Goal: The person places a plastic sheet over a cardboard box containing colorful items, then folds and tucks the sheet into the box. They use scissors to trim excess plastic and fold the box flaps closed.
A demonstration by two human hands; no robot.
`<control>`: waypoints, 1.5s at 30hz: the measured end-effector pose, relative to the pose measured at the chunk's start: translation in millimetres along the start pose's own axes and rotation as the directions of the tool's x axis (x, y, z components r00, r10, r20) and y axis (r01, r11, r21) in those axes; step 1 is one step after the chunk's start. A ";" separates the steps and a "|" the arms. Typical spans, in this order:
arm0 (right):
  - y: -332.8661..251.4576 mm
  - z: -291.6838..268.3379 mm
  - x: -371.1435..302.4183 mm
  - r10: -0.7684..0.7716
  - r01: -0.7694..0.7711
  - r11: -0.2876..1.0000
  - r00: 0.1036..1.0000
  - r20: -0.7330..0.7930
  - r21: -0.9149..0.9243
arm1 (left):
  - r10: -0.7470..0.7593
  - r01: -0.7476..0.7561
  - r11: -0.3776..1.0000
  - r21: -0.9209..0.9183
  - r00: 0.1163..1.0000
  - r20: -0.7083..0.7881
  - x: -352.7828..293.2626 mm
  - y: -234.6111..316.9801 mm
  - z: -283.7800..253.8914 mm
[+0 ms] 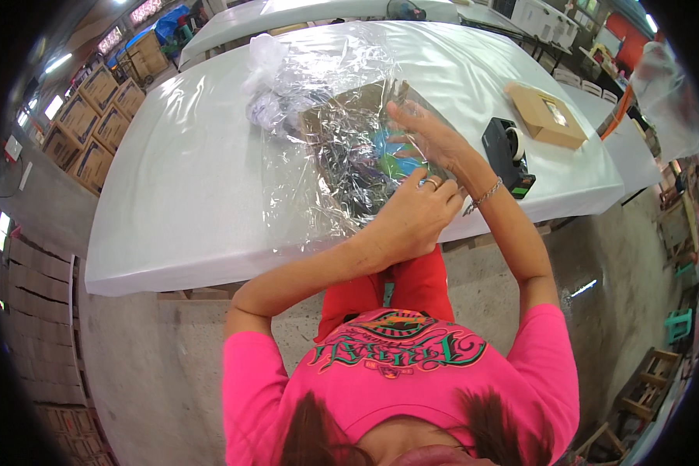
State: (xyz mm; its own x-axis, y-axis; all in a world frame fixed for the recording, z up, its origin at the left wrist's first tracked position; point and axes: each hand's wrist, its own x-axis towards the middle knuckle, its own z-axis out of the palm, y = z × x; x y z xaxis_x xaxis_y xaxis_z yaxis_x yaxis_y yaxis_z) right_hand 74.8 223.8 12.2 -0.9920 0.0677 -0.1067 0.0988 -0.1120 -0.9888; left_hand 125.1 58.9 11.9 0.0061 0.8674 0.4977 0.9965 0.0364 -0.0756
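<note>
On the white-covered table (186, 210) lies a brown box (361, 99) with blue and green printing or contents, under shiny clear plastic film (295, 186). The film reaches past the box to the left and toward the front edge; whether it is a bag or a loose sheet I cannot tell. My right hand (435, 140) lies along the box's right side, fingers stretched out against the film. Just nearer to me, my left hand (419, 210), with a ring on it, crosses over and pinches the film by the box's near right corner.
To the right stand a black tape dispenser (505, 155) and a flat kraft box with a window (547, 116). A crumpled clear plastic bundle (268, 78) lies beyond the film. Stacked cartons (93, 124) are at the far left, a green stool (679, 326) at the right.
</note>
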 end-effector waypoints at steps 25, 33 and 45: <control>15.1 -42.3 -15.5 -0.084 0.071 0.984 0.994 0.076 0.166 | -0.851 0.477 -0.257 -0.841 0.301 0.431 -156.4 -169.8 -36.2; 12.3 -50.1 -7.2 0.003 -0.003 1.000 0.999 0.032 0.001 | -0.917 0.397 -0.120 -0.910 0.306 0.255 -136.5 -149.5 -26.0; 8.2 -54.3 14.1 -0.050 0.045 0.979 0.999 -0.019 -0.198 | -0.932 0.387 -0.044 -0.921 0.317 0.178 -142.5 -150.7 -26.9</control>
State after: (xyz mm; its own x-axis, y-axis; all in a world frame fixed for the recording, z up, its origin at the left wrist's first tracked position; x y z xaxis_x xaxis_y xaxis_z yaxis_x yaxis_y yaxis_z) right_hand 65.9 277.6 -3.1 -0.9940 0.0921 -0.0593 0.0676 0.0899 -0.9937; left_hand -23.7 -83.4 -24.4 -0.9414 0.3289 0.0744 0.0353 -0.1235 0.9917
